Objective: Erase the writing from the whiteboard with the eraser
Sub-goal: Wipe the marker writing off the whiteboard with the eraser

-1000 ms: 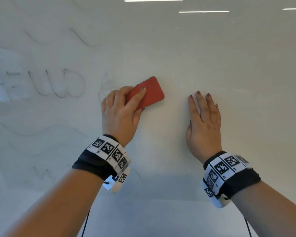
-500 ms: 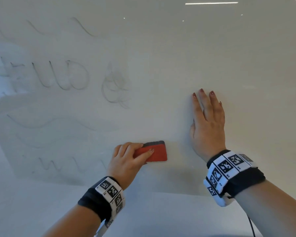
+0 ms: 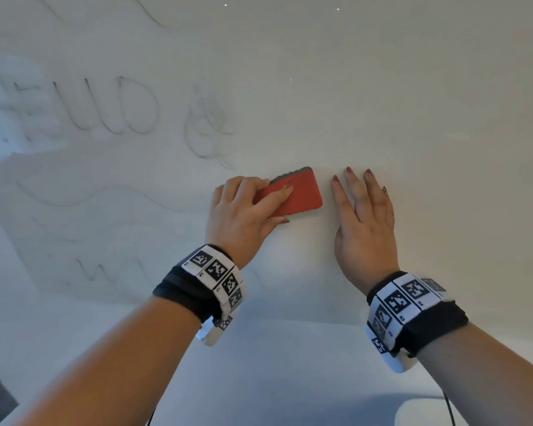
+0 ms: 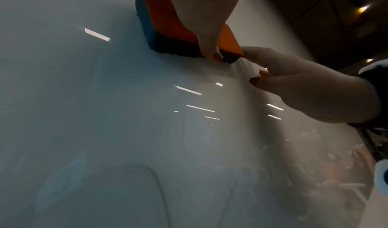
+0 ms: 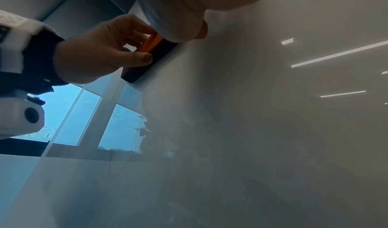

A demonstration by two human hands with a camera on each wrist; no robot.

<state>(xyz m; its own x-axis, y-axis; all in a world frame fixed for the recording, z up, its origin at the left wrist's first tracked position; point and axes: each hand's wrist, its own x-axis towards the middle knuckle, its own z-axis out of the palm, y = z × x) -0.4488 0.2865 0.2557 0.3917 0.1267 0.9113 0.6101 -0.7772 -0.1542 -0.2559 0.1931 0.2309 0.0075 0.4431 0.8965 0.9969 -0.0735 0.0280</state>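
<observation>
On whiteboard (image 3: pixel 382 87) | left hand (image 3: pixel 237 216) grips eraser (image 3: pixel 299 192) | right hand (image 3: pixel 366 222) flat | writing (image 3: pixel 111 109) faint

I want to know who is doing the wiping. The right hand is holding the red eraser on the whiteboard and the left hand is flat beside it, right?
Not quite: the hands are swapped. The head view shows the left hand gripping the red eraser on the whiteboard, and the right hand flat beside it.
</observation>
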